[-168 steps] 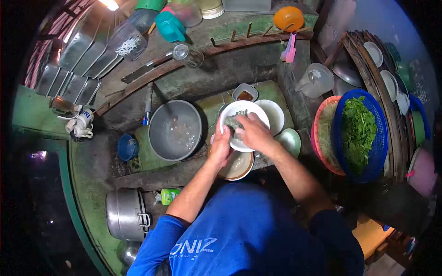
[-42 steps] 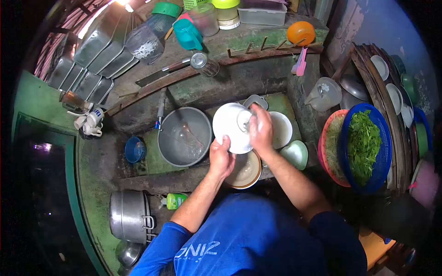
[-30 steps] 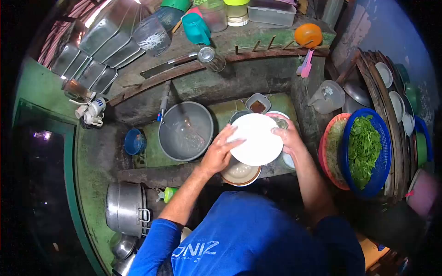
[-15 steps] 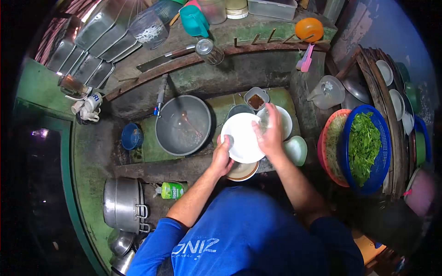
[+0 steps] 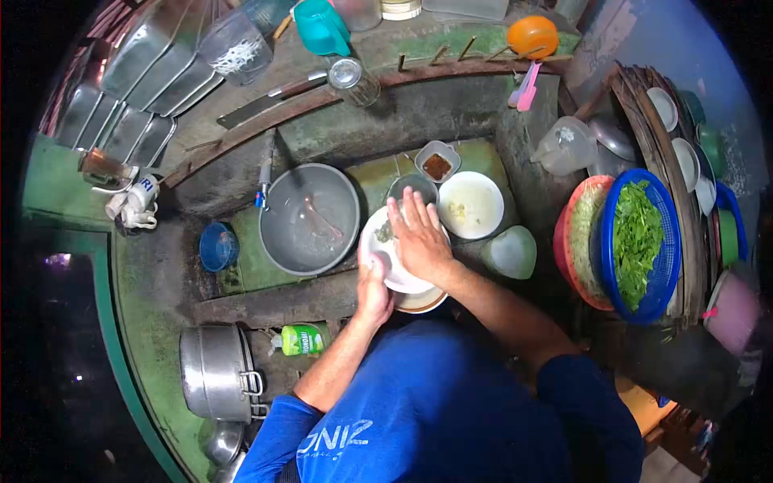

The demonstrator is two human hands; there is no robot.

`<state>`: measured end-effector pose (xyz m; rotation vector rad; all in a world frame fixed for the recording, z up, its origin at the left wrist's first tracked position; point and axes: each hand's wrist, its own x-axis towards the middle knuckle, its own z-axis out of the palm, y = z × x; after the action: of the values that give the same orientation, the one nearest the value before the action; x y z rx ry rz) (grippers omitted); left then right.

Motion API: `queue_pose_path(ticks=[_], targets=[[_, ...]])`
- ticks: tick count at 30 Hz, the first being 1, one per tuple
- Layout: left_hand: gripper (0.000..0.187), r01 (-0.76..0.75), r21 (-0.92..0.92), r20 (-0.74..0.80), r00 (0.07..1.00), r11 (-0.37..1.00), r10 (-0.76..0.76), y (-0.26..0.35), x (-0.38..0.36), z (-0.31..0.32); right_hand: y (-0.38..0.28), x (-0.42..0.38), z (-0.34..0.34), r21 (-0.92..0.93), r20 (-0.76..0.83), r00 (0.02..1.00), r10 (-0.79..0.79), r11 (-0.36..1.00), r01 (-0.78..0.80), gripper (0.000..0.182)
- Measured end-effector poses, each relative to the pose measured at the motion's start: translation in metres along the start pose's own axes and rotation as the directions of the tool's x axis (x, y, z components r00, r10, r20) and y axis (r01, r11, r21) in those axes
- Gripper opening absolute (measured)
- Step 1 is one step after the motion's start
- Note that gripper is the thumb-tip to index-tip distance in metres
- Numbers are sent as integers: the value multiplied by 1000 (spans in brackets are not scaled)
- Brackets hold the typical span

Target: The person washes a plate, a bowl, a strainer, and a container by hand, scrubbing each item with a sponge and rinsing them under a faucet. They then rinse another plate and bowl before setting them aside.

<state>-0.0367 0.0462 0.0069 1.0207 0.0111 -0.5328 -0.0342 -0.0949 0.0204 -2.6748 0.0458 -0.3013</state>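
Holding a white plate (image 5: pixel 386 262) from below, the left hand (image 5: pixel 372 291) grips its near rim, fingers curled under where they cannot be seen. The right hand (image 5: pixel 419 237) lies flat across the plate's face, fingers spread and pointing away from the person, with a small grey-green scrubbing pad (image 5: pixel 384 233) showing at its left edge. The plate is held over a tan-rimmed bowl (image 5: pixel 427 302), which peeks out just beneath it on the near ledge of the wash area.

Left of the plate sits a large grey metal basin (image 5: pixel 310 217) holding shallow water and a spoon (image 5: pixel 318 221) lying on its bottom. Beyond the hands, a small dark bowl (image 5: pixel 412 187) is partly covered by the fingertips, and behind it a little square dish (image 5: pixel 437 165) holds brown sauce. To the right a white plate (image 5: pixel 471 205) carries some pale yellowish scraps, and a pale green bowl (image 5: pixel 509 251) lies tilted beside it.

At the far right a blue basket (image 5: pixel 668 266) is filled with leafy greens (image 5: pixel 636 237) and rests in an orange-red basket (image 5: pixel 568 241) that also holds pale strands. A clear plastic jug (image 5: pixel 564 145) stands behind these. On the left ledge sit a small blue cup (image 5: pixel 216 245), a green dish-soap bottle (image 5: pixel 299 340) lying on its side, and a lidded steel pot (image 5: pixel 213 372). On the back shelf a glass jar (image 5: pixel 352 79) lies tipped over beside a teal jug (image 5: pixel 320 28).
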Motion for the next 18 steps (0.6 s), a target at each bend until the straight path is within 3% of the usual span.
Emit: queue_pose_path(ticks=[1, 3, 5, 7, 8, 9, 12, 13, 14, 16, 18], targets=[[55, 53, -42, -97, 994, 998, -57, 6, 2, -9, -3, -8, 11, -33, 14, 999, -49, 998, 49, 60], [52, -31, 54, -119, 992, 998, 37, 5, 17, -37, -17, -18, 23, 79, 411, 905, -112, 993, 87, 60], [52, 57, -58, -133, 989, 997, -64, 11, 17, -40, -28, -15, 52, 480, 224, 934, -278, 865, 143, 57], [52, 46, -42, -121, 991, 998, -51, 6, 16, -45, -36, -4, 45, 191, 100, 979, -178, 969, 157, 55], [54, -18, 183, -76, 997, 983, 32, 9, 17, -50, -25, 4, 55, 81, 62, 970, -237, 969, 232, 54], [54, -9, 179, -76, 997, 984, 23, 9, 17, -58, -9, 11, 63, 1, 24, 958, -286, 958, 286, 53], [58, 140, 51, -91, 987, 989, -135, 10, 12, -60, 30, 13, 60, 99, -72, 974, -217, 970, 223, 50], [56, 263, 89, -172, 954, 961, -245, 12, 11, -58, 36, 14, 47, 182, 140, 989, -50, 983, 24, 48], [54, 322, 109, -208, 932, 940, -295, 3, 12, -65, 44, 13, 37, 220, 355, 929, 101, 957, -188, 46], [52, 378, 119, -248, 907, 918, -341, -8, 15, -77, 76, -5, 33, 146, 183, 979, 91, 982, -118, 43], [47, 395, 422, -192, 919, 816, -345, -10, 19, -86, 106, -34, -1, 37, 105, 970, 221, 973, -226, 41]])
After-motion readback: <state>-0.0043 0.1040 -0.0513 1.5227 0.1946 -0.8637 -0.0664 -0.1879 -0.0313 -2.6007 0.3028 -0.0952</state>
